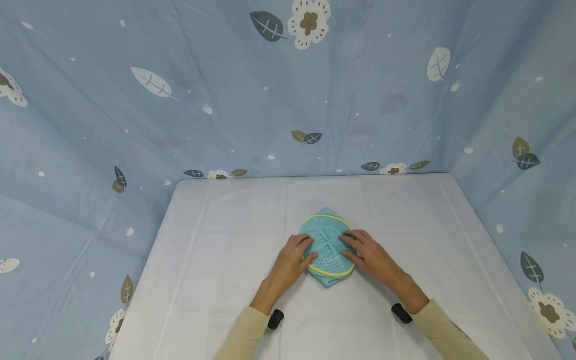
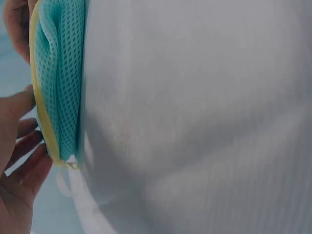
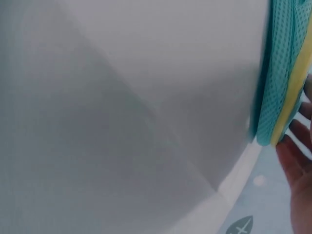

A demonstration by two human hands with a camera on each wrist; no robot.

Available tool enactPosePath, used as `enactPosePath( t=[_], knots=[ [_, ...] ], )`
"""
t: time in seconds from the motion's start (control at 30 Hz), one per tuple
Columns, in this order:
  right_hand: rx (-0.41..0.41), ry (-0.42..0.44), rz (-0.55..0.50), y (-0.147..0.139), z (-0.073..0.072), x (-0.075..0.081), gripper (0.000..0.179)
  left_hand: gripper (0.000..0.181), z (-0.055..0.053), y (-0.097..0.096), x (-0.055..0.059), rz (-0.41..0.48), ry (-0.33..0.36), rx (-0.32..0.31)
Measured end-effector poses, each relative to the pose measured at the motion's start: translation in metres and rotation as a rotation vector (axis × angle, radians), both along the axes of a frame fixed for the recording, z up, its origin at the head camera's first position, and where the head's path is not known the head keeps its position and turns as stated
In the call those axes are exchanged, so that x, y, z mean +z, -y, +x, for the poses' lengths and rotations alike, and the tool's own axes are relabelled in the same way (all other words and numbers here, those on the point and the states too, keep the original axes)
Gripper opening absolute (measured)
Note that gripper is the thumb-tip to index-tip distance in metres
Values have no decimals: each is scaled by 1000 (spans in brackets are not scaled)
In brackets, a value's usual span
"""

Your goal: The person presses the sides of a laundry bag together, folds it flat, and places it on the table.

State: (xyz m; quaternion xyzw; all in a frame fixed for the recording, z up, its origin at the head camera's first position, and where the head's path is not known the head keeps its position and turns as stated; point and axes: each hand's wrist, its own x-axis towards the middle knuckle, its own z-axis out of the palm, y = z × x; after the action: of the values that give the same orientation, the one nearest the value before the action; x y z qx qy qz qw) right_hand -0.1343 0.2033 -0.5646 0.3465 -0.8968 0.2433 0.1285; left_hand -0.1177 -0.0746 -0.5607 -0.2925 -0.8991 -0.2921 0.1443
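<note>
A round, flattened turquoise mesh piece with yellow edging lies on the white table, its pointed corners sticking out at the far and near ends. A stitched or moulded cross marks the middle of its top. My left hand rests on its left side, thumb and fingers apart over the yellow edge. On the opposite side, my right hand touches it with spread, slightly bent fingers. Seen from the left wrist, the mesh shows several folded layers below the yellow edging. The piece's underside is hidden.
A white cloth with fold creases covers the table. Blue patterned fabric rises behind and along both sides. Black wrist devices, one at the left wrist and one at the right, sit by the beige sleeves.
</note>
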Motion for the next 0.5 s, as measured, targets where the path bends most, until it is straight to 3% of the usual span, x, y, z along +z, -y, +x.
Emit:
enactPosePath(
  t=[0.23, 0.5],
  knots=[
    [42, -77, 17, -4, -4, 8, 48, 29, -5, 5, 6, 16, -92, -21],
    [22, -164, -1, -9, -10, 16, 30, 12, -15, 13, 12, 79, -198, 32]
  ],
)
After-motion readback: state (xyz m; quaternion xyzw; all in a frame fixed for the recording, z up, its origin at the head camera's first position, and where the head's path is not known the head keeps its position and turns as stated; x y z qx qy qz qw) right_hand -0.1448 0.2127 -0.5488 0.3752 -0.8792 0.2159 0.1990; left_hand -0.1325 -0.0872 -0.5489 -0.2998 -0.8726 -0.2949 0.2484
